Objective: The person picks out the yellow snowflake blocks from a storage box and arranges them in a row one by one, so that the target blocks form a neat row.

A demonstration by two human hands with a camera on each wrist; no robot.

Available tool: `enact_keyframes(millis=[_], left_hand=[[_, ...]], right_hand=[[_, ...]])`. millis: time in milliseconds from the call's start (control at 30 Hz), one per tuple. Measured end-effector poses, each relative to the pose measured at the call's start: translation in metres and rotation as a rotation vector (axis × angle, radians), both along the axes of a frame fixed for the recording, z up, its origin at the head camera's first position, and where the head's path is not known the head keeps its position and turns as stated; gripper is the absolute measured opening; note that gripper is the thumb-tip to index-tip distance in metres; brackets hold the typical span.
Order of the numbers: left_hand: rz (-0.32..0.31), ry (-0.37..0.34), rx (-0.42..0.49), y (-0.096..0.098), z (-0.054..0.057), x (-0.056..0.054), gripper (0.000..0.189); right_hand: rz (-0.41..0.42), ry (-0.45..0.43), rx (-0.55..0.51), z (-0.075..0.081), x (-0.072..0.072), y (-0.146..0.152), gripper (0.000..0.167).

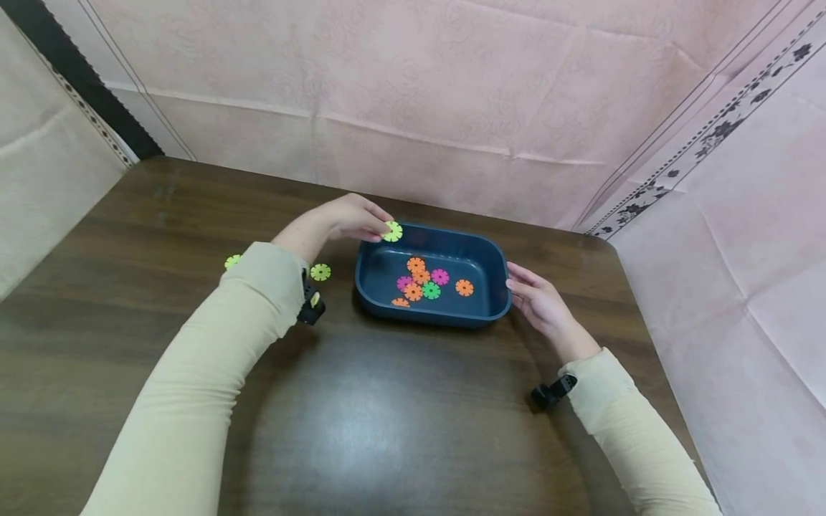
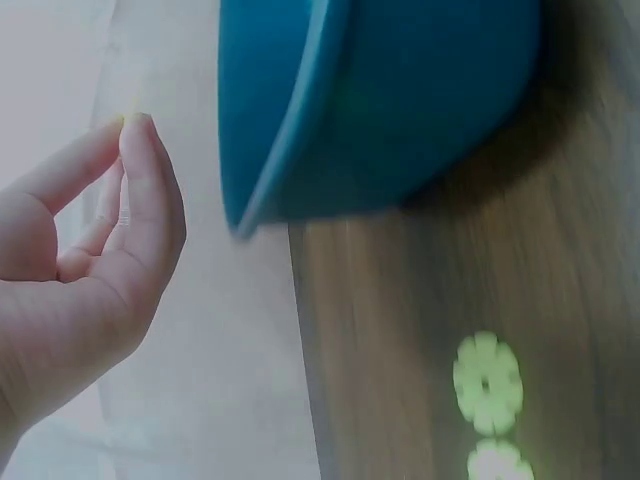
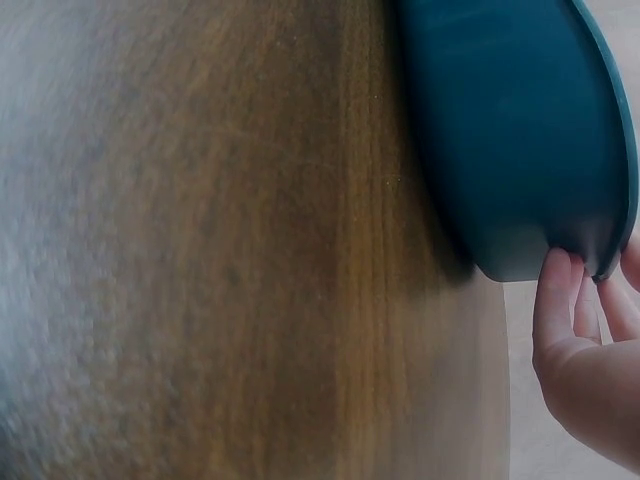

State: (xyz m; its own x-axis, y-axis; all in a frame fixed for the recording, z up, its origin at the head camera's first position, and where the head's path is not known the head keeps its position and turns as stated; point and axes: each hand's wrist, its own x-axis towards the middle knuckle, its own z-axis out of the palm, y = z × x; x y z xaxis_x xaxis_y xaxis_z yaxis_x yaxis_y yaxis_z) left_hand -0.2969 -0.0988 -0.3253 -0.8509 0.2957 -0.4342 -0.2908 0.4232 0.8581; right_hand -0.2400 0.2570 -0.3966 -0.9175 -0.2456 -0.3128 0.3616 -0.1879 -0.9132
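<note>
My left hand (image 1: pixel 351 217) pinches a yellow-green notched plastic disc (image 1: pixel 393 231) between thumb and fingertips, over the back left corner of a dark blue plastic basin (image 1: pixel 445 315). In the left wrist view the disc is almost hidden behind the fingertips of the left hand (image 2: pixel 110 230). At the basin's right end, my right hand (image 1: pixel 540 301) holds the rim with its fingertips; the right wrist view shows the right hand (image 3: pixel 595 350) with fingers on either side of the rim. Inside the basin lie several orange discs (image 1: pixel 464 287), pink discs (image 1: pixel 440 276) and a green disc (image 1: pixel 431 290).
On the brown wooden table (image 1: pixel 361 416), a yellow-green disc (image 1: pixel 320 272) lies left of the basin, and another yellow-green disc (image 1: pixel 232 261) is partly behind the left sleeve. Pale patterned cloth (image 1: pixel 413 93) hangs along the back and sides.
</note>
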Motion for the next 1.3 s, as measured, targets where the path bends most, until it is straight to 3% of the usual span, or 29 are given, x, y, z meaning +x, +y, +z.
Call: enact_keyframes(millis=[267,567,700,900,1000,1100,1200,1300], left_hand=[[0.070,-0.013,0.110,-0.048,-0.002,0.004,0.042],[0.088,-0.012,0.130,-0.111,-0.005,0.020,0.050],[0.075,-0.007,0.124,-0.142,-0.011,0.023,0.053],[0.117,-0.016,0.111,-0.183,-0.021,0.030,0.056],[0.148,-0.034,0.129,-0.201,-0.027,0.035,0.045],[0.184,-0.062,0.169,-0.217,-0.034,0.040,0.021],[0.210,-0.085,0.195,-0.230,-0.042,0.044,0.024],[0.240,-0.112,0.207,-0.240,-0.049,0.049,0.028]], right_hand=[[-0.011,-0.009,-0.005,0.000,0.000,-0.001,0.038],[-0.009,-0.015,0.001,0.000,0.000,-0.002,0.034],[-0.009,-0.022,0.021,0.003,0.000,-0.002,0.040],[-0.008,-0.025,0.031,0.004,0.001,-0.002,0.046],[-0.001,-0.018,0.042,0.003,0.002,-0.001,0.051],[-0.003,-0.010,0.044,0.002,0.002,0.001,0.049],[-0.009,-0.011,0.033,0.001,0.003,0.002,0.043],[-0.003,-0.014,0.032,0.002,0.003,0.002,0.046]])
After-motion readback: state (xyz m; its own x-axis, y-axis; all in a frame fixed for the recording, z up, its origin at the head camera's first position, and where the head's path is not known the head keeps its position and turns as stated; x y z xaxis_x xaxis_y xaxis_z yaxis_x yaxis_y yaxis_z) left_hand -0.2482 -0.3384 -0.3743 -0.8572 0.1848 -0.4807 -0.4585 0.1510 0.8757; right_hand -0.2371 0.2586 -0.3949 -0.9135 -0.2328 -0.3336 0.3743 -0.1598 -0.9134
